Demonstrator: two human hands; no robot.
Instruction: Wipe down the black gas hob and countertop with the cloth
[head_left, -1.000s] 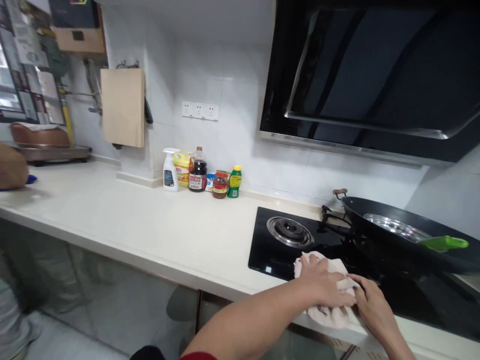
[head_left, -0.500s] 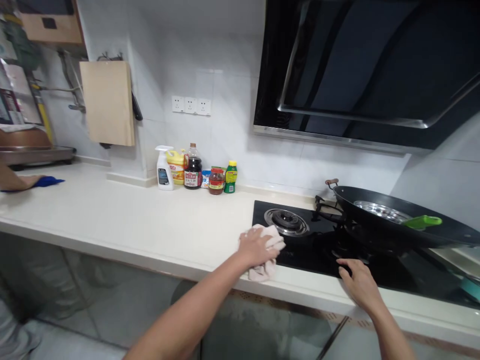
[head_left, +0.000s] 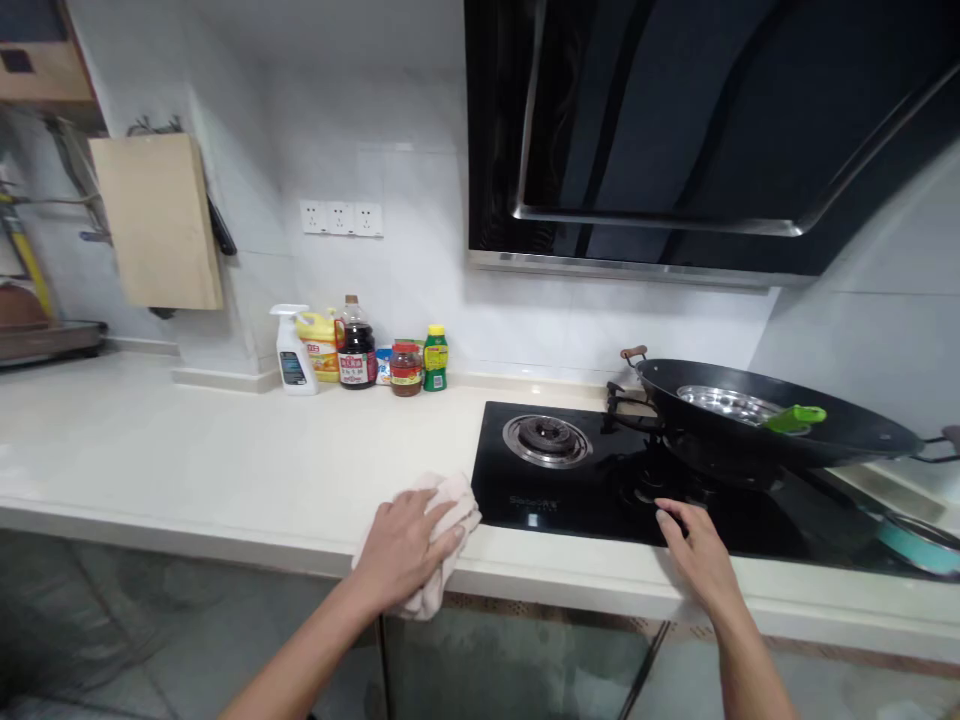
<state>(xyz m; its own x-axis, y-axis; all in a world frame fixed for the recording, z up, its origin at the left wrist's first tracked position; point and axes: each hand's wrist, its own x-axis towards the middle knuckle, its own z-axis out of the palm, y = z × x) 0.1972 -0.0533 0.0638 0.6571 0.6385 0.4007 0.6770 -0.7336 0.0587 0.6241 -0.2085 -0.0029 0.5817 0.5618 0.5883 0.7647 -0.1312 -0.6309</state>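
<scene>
Cloth: crumpled, pale pinkish-white fabric cloth [head_left: 456,492], on the glossy off-white countertop [head_left: 247,450] by the front left corner of the black glass cooktop [head_left: 510,505]; lower folds lap over the counter's front edge.
Left hand: bare hand [head_left: 405,545] laid over the cloth, palm down, fingers spread a little, holding it against the counter.
Right hand: bare hand [head_left: 697,555], nothing in it; thumb and forefinger slightly parted, by the cooktop's front edge. Touching the glass or not, cannot tell.
Cloth weight: light, I judge; one hand enough.
Cloth stiffness: soft, limp; likely to bunch and fold under pressure. Nothing fragile about it.
Cloth slip: probably slides easily on smooth counter and glass; damp or dry, cannot tell.
Cloth hold: best flat-palmed over the thick bunched middle; loose overhanging folds look a poorer grip.
</scene>
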